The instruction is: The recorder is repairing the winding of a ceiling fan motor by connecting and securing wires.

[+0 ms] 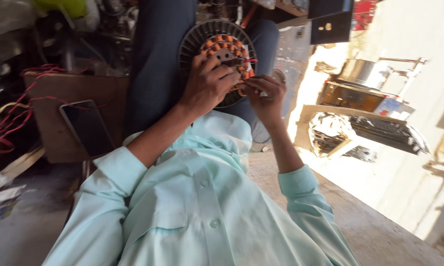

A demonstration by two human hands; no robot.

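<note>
Risk of snapped copper wire (pixel 241 91), pinched between right-hand fingers (pixel 255 88) just beside the motor winding (pixel 222 47) on the lap, left-hand fingers (pixel 221 74) clamped over it, should the pull jerk.

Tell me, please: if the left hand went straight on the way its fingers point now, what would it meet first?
The left hand already rests on the round motor stator; its fingers point toward the orange copper coils. It would probably press into those coils first, though depth is hard to judge.

Harsh sunlight overexposed at right, dim shadowed clutter at left, tilted view, soft blur
</note>
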